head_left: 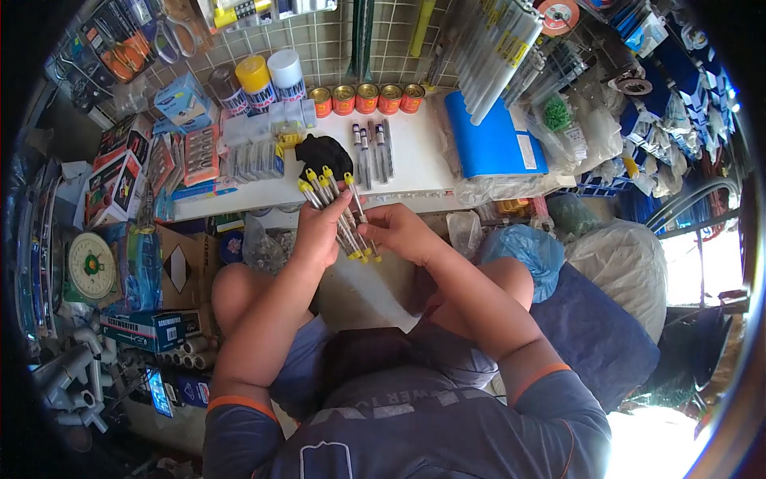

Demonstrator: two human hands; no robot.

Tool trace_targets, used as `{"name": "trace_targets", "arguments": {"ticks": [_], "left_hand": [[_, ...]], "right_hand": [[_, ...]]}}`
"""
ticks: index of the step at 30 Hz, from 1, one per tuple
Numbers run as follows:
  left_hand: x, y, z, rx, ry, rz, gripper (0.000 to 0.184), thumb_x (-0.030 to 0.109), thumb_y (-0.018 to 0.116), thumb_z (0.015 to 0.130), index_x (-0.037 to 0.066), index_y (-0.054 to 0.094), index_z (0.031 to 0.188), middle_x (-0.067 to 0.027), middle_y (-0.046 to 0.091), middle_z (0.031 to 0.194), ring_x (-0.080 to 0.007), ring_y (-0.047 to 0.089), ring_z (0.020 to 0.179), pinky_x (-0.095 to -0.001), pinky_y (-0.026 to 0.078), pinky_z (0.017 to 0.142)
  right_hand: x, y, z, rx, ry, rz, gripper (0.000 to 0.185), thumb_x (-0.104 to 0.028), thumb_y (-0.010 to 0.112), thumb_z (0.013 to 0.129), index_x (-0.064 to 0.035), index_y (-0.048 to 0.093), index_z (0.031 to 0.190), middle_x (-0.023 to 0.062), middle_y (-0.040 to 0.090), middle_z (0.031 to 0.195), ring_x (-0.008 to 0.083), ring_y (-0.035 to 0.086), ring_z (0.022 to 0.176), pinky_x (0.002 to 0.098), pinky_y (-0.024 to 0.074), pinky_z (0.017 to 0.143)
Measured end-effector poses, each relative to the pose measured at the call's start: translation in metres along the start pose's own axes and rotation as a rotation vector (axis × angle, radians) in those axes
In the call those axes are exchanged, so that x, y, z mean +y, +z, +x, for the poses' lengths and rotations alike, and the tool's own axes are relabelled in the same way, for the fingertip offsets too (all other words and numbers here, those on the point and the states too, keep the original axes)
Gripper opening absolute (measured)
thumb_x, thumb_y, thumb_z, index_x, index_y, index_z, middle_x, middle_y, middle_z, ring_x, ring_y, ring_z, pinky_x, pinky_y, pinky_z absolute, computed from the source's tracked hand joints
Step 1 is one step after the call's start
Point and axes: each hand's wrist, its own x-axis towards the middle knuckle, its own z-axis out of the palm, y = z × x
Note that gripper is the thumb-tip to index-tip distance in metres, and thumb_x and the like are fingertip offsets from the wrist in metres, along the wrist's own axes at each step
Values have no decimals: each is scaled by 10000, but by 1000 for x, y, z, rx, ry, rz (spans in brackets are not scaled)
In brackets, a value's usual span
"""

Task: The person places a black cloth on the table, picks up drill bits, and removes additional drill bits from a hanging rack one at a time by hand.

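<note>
My left hand (321,231) is closed around a bundle of slim clear tubes with yellow caps (325,188) at both ends; they look like packed drill bits. The bundle is tilted over my lap, just off the table's front edge. My right hand (396,232) pinches a single tube with a yellow cap (357,209) at the bundle's right side. Right behind the bundle, a crumpled black cloth (325,150) lies on the white table (423,160). To the cloth's right rest several slim tubes with purple-and-white labels (373,148).
Small orange tins (367,99) and spray cans (254,83) line the back of the table. A blue folder (495,136) lies at the right, below hanging packs (503,56). Boxed goods (116,188) and a dial scale (92,263) stand left. A blue bag (527,255) sits by my right knee.
</note>
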Motion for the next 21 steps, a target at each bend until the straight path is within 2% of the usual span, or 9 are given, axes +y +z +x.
{"name": "trace_targets", "arguments": {"ticks": [2, 5, 8, 9, 14, 15, 21], "left_hand": [[3, -2, 1, 5, -14, -19, 239, 127, 657, 925, 49, 575, 1135, -87, 639, 979, -247, 657, 996, -402, 572, 797], [12, -2, 2, 50, -46, -45, 306, 167, 646, 938, 75, 574, 1220, -66, 623, 974, -220, 641, 858, -405, 567, 729], [16, -7, 4, 51, -51, -40, 319, 191, 637, 947, 106, 577, 1248, -41, 600, 953, -213, 630, 854, -425, 560, 748], [15, -10, 6, 58, -38, -17, 296, 215, 629, 954, 135, 596, 1237, -14, 580, 927, -195, 613, 854, -436, 549, 759], [18, -10, 8, 112, -108, -50, 271, 223, 631, 953, 156, 615, 1215, 3, 579, 929, -176, 589, 845, -427, 538, 747], [18, -10, 8, 113, -116, -53, 266, 213, 634, 950, 152, 614, 1207, -9, 580, 933, -183, 594, 841, -423, 545, 729], [14, -10, 7, 75, -144, -24, 257, 186, 631, 949, 146, 612, 1202, -28, 577, 951, -191, 599, 833, -416, 547, 702]], "right_hand": [[-2, -4, 0, -12, -23, -82, 328, -197, 650, 940, 15, 645, 1191, 13, 666, 896, 82, 586, 768, 237, 480, 667], [10, -2, 5, 59, -212, 41, 264, -158, 648, 932, 10, 671, 1134, 18, 645, 811, 85, 563, 699, 256, 472, 629], [-1, -9, -4, 86, -180, 21, 313, -178, 583, 982, -2, 614, 1239, -5, 618, 823, 77, 549, 696, 249, 471, 659], [-4, -12, -6, 114, -195, 87, 321, -181, 557, 995, -7, 596, 1261, -9, 600, 811, 79, 544, 689, 248, 466, 654], [-28, -27, -19, 166, -230, 328, 359, -197, 451, 1042, -14, 515, 1344, -26, 506, 757, 79, 503, 656, 237, 432, 624], [-26, -32, -17, 155, -274, 368, 357, -177, 473, 1033, -12, 513, 1346, -18, 495, 778, 75, 462, 631, 233, 415, 594], [-37, -37, -26, 150, -334, 380, 395, -106, 527, 995, -13, 470, 1375, -13, 511, 802, 64, 450, 644, 234, 403, 591]]}}
